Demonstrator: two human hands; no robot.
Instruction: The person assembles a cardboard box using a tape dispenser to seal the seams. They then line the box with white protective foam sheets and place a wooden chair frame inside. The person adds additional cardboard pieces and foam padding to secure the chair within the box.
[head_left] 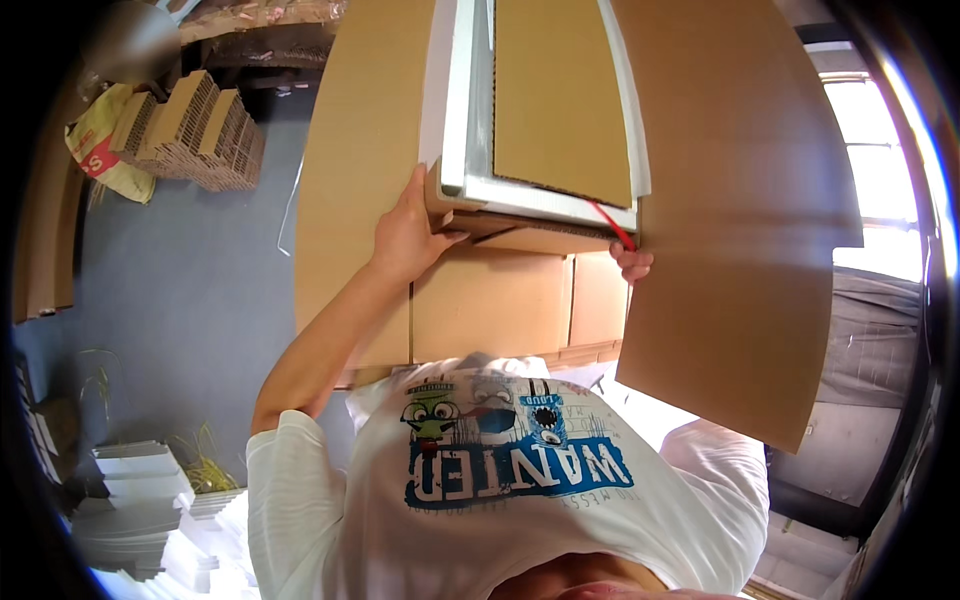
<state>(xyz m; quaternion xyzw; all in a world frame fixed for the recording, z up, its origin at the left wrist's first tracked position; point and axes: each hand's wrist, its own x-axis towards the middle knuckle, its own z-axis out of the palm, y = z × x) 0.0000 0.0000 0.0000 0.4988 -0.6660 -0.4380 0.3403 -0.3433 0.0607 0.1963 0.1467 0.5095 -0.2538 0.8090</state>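
Note:
A white-framed flat panel (468,120) lies within a large open cardboard box, with a brown cardboard sheet (560,100) over its middle. My left hand (402,238) grips the panel's near left corner, where a cardboard edge piece (436,190) wraps round it; the thumb is underneath and the fingers reach up the side. At the near right corner my right hand (632,263) is closed on a thin red strap (610,222), which runs up to the sheet's near edge. My right forearm is hidden behind the box's right flap (735,240).
The box's long left flap (345,190) spreads beside my left arm. Closed cardboard (490,310) stands between the panel and my body. On the grey floor at the far left are stacked cardboard pieces (195,135) and a sack (105,145); white sheets (150,510) pile up at the near left.

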